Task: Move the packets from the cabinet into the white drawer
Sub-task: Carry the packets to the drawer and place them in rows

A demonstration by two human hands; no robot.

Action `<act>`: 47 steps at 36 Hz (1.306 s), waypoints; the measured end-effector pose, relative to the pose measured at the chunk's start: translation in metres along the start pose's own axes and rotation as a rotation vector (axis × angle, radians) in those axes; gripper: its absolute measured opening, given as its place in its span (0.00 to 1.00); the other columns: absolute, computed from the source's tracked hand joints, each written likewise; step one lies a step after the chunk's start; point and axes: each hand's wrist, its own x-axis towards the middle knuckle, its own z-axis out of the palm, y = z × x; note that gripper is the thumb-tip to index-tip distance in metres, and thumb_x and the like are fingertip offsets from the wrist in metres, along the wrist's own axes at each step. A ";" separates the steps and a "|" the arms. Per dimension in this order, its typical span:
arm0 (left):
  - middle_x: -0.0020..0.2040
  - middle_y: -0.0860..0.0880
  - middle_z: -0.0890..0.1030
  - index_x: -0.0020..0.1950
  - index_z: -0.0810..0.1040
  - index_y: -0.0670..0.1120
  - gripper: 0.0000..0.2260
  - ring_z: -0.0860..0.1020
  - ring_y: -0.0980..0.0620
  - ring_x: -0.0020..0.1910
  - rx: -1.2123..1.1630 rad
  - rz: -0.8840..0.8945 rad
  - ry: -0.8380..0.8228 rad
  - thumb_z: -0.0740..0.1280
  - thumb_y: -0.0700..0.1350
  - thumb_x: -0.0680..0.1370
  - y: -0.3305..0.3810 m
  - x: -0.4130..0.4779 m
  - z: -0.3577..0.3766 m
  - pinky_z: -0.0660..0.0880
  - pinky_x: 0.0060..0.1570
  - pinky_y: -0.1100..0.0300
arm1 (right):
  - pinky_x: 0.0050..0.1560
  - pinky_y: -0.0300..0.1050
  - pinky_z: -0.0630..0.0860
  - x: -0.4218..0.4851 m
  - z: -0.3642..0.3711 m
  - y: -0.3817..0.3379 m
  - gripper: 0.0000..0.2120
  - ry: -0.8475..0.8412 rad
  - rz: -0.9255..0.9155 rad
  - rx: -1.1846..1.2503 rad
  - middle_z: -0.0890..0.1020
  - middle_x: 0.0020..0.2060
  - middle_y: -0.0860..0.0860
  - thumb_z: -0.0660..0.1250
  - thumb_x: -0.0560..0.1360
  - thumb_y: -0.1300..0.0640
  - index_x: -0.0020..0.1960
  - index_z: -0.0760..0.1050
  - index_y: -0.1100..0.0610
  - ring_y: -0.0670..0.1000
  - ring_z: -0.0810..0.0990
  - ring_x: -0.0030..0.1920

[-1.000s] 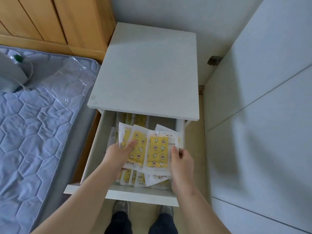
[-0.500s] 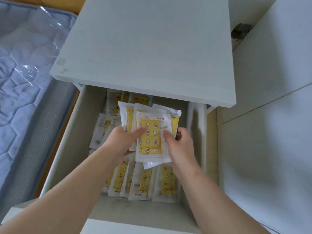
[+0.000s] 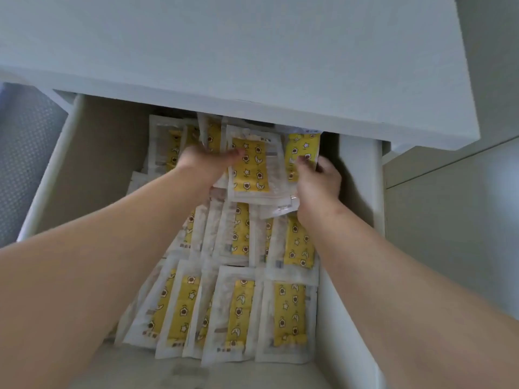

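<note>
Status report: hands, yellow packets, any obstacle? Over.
Left hand, right hand grip bundle of yellow-and-white plastic packets, deep in white drawer. More packets lie beneath. White top panel overhangs the back.

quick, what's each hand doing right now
left hand: holds the bunch of packets, thumb on top
right hand: holds the same bunch

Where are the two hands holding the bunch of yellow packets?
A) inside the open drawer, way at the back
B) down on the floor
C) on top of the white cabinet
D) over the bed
A: the left hand and right hand grip the packets inside the drawer, at its far end just below the edge of the cabinet top.
</note>
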 end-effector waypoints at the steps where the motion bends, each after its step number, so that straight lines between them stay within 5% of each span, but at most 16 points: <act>1: 0.45 0.48 0.75 0.73 0.63 0.42 0.35 0.71 0.53 0.38 0.035 0.020 0.020 0.71 0.56 0.72 0.002 0.002 0.002 0.73 0.41 0.60 | 0.37 0.39 0.71 0.005 0.000 0.002 0.05 0.038 -0.043 -0.046 0.77 0.36 0.49 0.63 0.78 0.60 0.48 0.77 0.60 0.46 0.73 0.35; 3: 0.37 0.49 0.70 0.72 0.63 0.41 0.34 0.69 0.55 0.33 0.107 0.066 0.048 0.70 0.57 0.73 0.008 0.005 0.005 0.69 0.32 0.64 | 0.39 0.40 0.70 0.014 -0.001 0.006 0.07 0.094 -0.119 -0.140 0.77 0.39 0.51 0.62 0.78 0.60 0.50 0.76 0.62 0.47 0.73 0.35; 7: 0.45 0.45 0.78 0.73 0.63 0.40 0.35 0.77 0.52 0.42 0.213 0.173 0.057 0.70 0.56 0.73 0.016 0.014 0.014 0.67 0.32 0.67 | 0.43 0.43 0.68 0.019 0.000 0.006 0.07 0.169 -0.337 -0.361 0.77 0.45 0.57 0.60 0.79 0.59 0.50 0.73 0.63 0.55 0.74 0.44; 10: 0.34 0.49 0.69 0.72 0.62 0.39 0.33 0.68 0.54 0.31 0.271 0.183 0.060 0.69 0.54 0.75 0.015 0.022 0.020 0.67 0.31 0.66 | 0.52 0.39 0.64 0.017 0.000 0.000 0.14 0.243 -0.509 -0.466 0.76 0.58 0.59 0.59 0.79 0.61 0.63 0.72 0.62 0.57 0.72 0.60; 14: 0.57 0.41 0.77 0.69 0.65 0.38 0.30 0.76 0.44 0.56 0.449 0.256 0.113 0.67 0.56 0.75 0.010 0.032 0.022 0.68 0.45 0.59 | 0.55 0.30 0.59 0.023 0.002 -0.008 0.17 0.271 -0.581 -0.444 0.73 0.65 0.58 0.60 0.79 0.60 0.68 0.70 0.62 0.55 0.68 0.67; 18: 0.66 0.42 0.72 0.73 0.59 0.40 0.34 0.73 0.43 0.61 0.615 0.340 0.119 0.66 0.58 0.76 0.006 0.039 0.021 0.67 0.44 0.59 | 0.49 0.25 0.55 0.031 0.004 -0.006 0.17 0.217 -0.550 -0.399 0.74 0.64 0.55 0.60 0.79 0.59 0.68 0.69 0.60 0.53 0.70 0.66; 24: 0.53 0.44 0.74 0.70 0.61 0.42 0.34 0.73 0.47 0.46 0.889 0.360 0.065 0.69 0.58 0.73 -0.002 0.033 0.015 0.69 0.37 0.55 | 0.46 0.38 0.68 0.038 0.013 -0.001 0.01 0.146 -0.342 -0.336 0.76 0.46 0.53 0.61 0.79 0.58 0.49 0.69 0.56 0.53 0.74 0.46; 28: 0.60 0.42 0.73 0.68 0.62 0.43 0.34 0.75 0.42 0.55 1.059 0.360 0.125 0.69 0.61 0.71 -0.009 0.034 0.010 0.73 0.41 0.52 | 0.45 0.43 0.68 0.046 0.012 0.006 0.04 0.122 -0.170 -0.363 0.73 0.46 0.55 0.60 0.79 0.57 0.49 0.68 0.59 0.53 0.72 0.45; 32: 0.69 0.39 0.64 0.72 0.58 0.46 0.39 0.66 0.38 0.66 1.063 0.415 0.179 0.72 0.60 0.69 -0.010 0.034 0.009 0.70 0.57 0.46 | 0.44 0.42 0.66 0.052 0.011 0.010 0.07 0.129 -0.008 -0.427 0.72 0.47 0.55 0.58 0.80 0.56 0.49 0.66 0.60 0.54 0.71 0.47; 36: 0.76 0.47 0.52 0.76 0.50 0.55 0.41 0.50 0.41 0.75 1.074 0.711 0.061 0.72 0.54 0.71 -0.010 0.033 0.007 0.56 0.71 0.45 | 0.44 0.40 0.65 0.048 0.012 0.007 0.07 0.163 -0.089 -0.581 0.72 0.48 0.56 0.56 0.81 0.57 0.55 0.65 0.60 0.53 0.72 0.49; 41: 0.77 0.56 0.39 0.77 0.47 0.58 0.30 0.35 0.48 0.76 1.236 0.813 -0.250 0.59 0.55 0.79 -0.016 0.035 0.017 0.39 0.72 0.45 | 0.49 0.44 0.71 0.037 0.010 0.000 0.14 0.206 -0.266 -0.623 0.76 0.58 0.60 0.56 0.80 0.59 0.64 0.63 0.64 0.59 0.77 0.58; 45: 0.77 0.56 0.37 0.77 0.43 0.59 0.26 0.35 0.48 0.75 1.309 0.748 -0.281 0.51 0.57 0.82 -0.024 0.039 0.022 0.37 0.72 0.46 | 0.43 0.34 0.63 0.031 0.004 -0.005 0.18 0.243 -0.398 -0.650 0.75 0.60 0.57 0.55 0.80 0.63 0.69 0.61 0.61 0.56 0.76 0.59; 47: 0.77 0.56 0.37 0.77 0.43 0.59 0.25 0.35 0.47 0.75 1.305 0.733 -0.273 0.49 0.57 0.82 -0.023 0.038 0.023 0.36 0.72 0.45 | 0.44 0.37 0.63 0.027 0.002 -0.004 0.21 0.205 -0.425 -0.750 0.74 0.62 0.56 0.53 0.79 0.67 0.71 0.60 0.58 0.57 0.75 0.60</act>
